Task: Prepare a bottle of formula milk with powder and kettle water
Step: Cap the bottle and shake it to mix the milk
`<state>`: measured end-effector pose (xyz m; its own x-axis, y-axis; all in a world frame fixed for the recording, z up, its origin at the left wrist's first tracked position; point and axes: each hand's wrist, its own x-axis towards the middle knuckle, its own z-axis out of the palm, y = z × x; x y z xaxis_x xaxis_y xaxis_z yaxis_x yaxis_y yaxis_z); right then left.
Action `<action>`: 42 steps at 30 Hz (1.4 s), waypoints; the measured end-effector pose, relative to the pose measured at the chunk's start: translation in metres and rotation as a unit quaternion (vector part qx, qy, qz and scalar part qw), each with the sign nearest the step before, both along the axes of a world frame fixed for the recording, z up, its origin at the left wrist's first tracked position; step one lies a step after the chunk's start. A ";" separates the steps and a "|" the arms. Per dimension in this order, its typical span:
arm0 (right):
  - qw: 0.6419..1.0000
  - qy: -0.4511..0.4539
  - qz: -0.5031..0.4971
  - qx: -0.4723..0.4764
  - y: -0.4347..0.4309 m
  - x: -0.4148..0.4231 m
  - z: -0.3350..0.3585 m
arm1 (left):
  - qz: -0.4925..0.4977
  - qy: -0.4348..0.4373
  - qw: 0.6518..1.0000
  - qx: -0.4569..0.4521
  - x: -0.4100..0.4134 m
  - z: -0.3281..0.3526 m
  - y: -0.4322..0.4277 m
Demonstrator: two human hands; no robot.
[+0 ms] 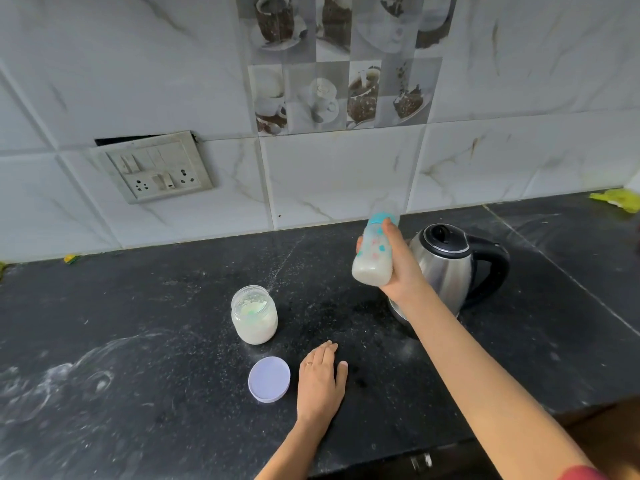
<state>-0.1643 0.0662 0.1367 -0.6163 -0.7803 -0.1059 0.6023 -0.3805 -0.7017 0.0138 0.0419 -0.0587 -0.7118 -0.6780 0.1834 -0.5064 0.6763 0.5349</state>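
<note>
Left hand (320, 382): lying flat on the tabletop (138, 375), fingers spread and gripping nothing; it is likely steadying the person while the other arm is working.
Wall socket (156, 168): sitting on the tiled wall at the far left, well apart from everything in use.
Jar (254, 315): standing open and upright on the tabletop, holding pale powder; probably left uncovered because scooping is only just finished.
Lid (269, 379): resting flat just beside the left hand, near the jar and apart from it, within easy reach for closing.
Bottle (374, 252): being held up in the air, tilted, teal collar and teat on top, milky liquid sitting in its base; it is looking slightly blurred, so shaking to mix seems the step in hand.
Right hand (398, 268): wrapping fingers and thumb around the bottle body.
Kettle (450, 268): standing behind the right hand, lid down, handle pointing right.
Progress: mixing is probably nearly done.
</note>
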 end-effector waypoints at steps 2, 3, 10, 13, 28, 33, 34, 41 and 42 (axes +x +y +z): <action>0.997 0.076 0.024 0.018 0.001 0.001 -0.001 | 0.002 0.001 1.000 -0.001 0.000 -0.001 0.000; 0.995 0.100 0.010 0.012 0.001 -0.001 0.000 | 0.002 0.002 1.000 -0.001 -0.001 -0.001 -0.001; 0.993 0.108 0.010 -0.039 -0.003 -0.011 0.008 | 0.004 0.001 1.000 0.005 -0.001 -0.002 -0.001; 0.993 0.058 -0.044 -0.089 -0.005 -0.016 0.015 | 0.004 -0.001 1.000 0.001 -0.002 -0.004 -0.002; 0.994 0.081 0.013 -0.067 -0.003 -0.010 0.007 | 0.004 -0.002 1.000 0.000 -0.002 -0.003 -0.002; 0.991 0.116 0.054 -0.040 0.001 -0.008 0.004 | 0.002 -0.001 1.000 0.004 -0.002 -0.003 -0.001; 0.990 0.123 0.050 -0.042 0.001 -0.006 0.005 | 0.003 0.000 1.000 0.003 -0.002 -0.003 -0.001; 0.995 0.076 0.045 -0.044 -0.004 -0.011 0.007 | 0.005 0.007 1.000 0.003 -0.002 -0.004 -0.001; 0.994 0.087 0.049 -0.043 -0.003 -0.010 0.006 | 0.005 0.007 1.000 0.003 -0.002 -0.004 -0.002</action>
